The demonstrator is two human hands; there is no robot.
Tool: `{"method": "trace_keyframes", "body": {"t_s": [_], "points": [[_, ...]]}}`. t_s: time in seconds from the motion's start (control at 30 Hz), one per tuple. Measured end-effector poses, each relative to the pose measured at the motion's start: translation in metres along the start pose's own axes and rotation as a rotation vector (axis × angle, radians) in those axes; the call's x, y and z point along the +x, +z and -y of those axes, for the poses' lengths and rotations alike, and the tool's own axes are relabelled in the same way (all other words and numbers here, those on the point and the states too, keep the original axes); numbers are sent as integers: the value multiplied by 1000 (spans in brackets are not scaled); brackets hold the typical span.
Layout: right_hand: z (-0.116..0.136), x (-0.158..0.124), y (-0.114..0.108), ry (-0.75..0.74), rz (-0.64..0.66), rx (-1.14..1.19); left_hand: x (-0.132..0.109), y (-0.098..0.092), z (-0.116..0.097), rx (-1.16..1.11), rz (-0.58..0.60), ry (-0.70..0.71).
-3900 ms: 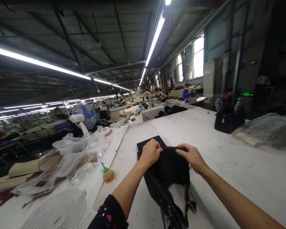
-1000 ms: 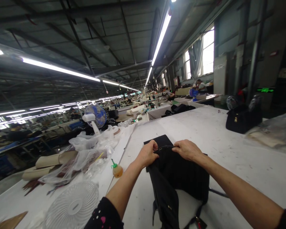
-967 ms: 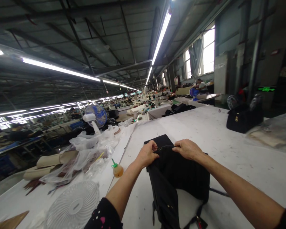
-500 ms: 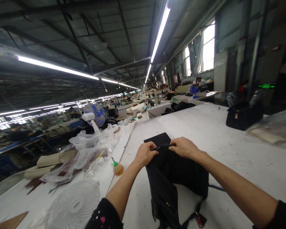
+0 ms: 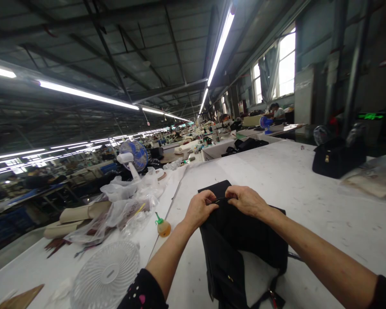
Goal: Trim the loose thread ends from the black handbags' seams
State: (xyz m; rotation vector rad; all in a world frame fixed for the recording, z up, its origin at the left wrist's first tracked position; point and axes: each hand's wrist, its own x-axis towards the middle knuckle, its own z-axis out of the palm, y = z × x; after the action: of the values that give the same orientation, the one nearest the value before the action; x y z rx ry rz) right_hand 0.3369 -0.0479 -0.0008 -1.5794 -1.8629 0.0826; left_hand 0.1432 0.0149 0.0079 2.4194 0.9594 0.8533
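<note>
A black bag [image 5: 254,231] lies in front of me on the white table, its upper edge raised between my hands. My left hand [image 5: 200,209] pinches that edge with thumb and fingers at the left. Close beside it, my right hand [image 5: 247,201] grips the same edge, leaving a short stretch of dark trim between the fingertips. A flat black panel [image 5: 217,188] sticks out behind the edge. Small gold hardware [image 5: 230,278] shows on the bag's lower part, and a strap with a red-and-metal piece [image 5: 272,297] hangs near my body.
On the left stand a small bottle with a green spout [image 5: 163,226], a white fan grille [image 5: 107,274] and crumpled clear plastic [image 5: 138,189]. A blue fan [image 5: 134,155] is behind them. Another black bag [image 5: 336,161] sits at the right. A person [image 5: 278,111] sits farther back.
My right hand has slid left along the edge, closer to my left hand. The left hand keeps its pinch, and the whole view has shifted slightly.
</note>
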Motion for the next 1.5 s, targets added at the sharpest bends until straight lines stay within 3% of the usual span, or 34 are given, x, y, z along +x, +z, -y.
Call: {"method": "trace_keyframes", "body": {"t_s": [0.57,0.9,1.17,1.5], "points": [[4,-4,-1,-103,-21,-107,2,-1,-5,203,-22,105],[-1,-3,-2,51,39,-17,1,-1,-9,299,5,107],[-9,1,2,27,41,70,8,-1,-18,456,71,229],[-6,-3,-3,37,33,40,12,6,-20,507,39,139]]}}
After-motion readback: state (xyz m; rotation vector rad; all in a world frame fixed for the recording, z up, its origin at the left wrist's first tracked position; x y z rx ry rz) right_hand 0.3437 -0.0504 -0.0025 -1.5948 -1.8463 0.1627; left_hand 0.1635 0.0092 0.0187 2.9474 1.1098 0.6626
